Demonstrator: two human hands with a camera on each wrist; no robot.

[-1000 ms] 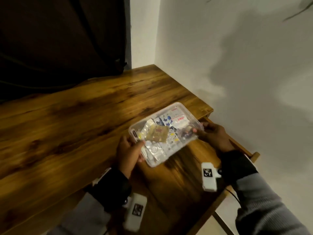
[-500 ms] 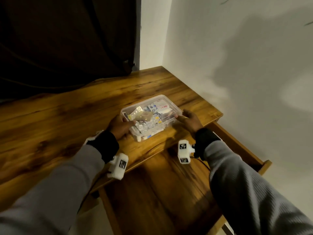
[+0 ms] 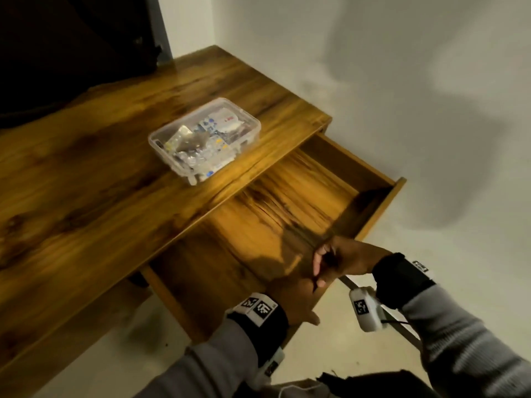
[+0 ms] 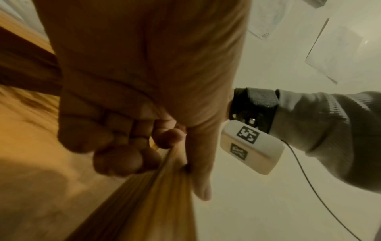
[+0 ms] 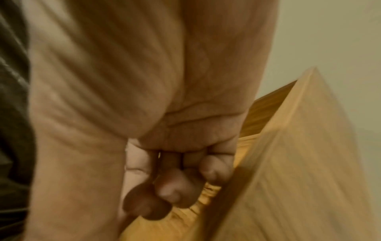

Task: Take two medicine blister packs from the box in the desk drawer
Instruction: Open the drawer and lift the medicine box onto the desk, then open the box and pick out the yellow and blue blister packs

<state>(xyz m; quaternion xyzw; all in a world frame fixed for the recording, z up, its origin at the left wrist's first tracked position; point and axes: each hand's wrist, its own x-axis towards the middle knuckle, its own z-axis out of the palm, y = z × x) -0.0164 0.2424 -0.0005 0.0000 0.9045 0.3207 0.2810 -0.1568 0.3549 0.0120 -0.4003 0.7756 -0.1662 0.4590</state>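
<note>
A clear lidded plastic box [image 3: 250,122] with several blister packs [image 3: 198,145] inside stands on the desk top [image 3: 86,182], near its front edge. Below it the desk drawer [image 3: 287,202] is pulled out, its wooden floor bare. Both hands are at the drawer front [image 3: 373,211], side by side at its near end. My left hand [image 3: 296,300] curls its fingers [image 4: 123,159] over the panel's top edge [image 4: 154,203], thumb on the outside. My right hand [image 3: 344,258] hooks its fingers [image 5: 177,189] over the same edge [image 5: 299,163].
A white wall [image 3: 402,81] runs close along the right of the desk and drawer. A dark curtain-like mass [image 3: 71,38] fills the back left. Pale floor [image 3: 129,354] lies under the drawer, with dark fabric [image 3: 373,383] at the bottom edge.
The box went from being held over the drawer to standing on the desk top. Both hands let go of it, drew back and took hold of the drawer front.
</note>
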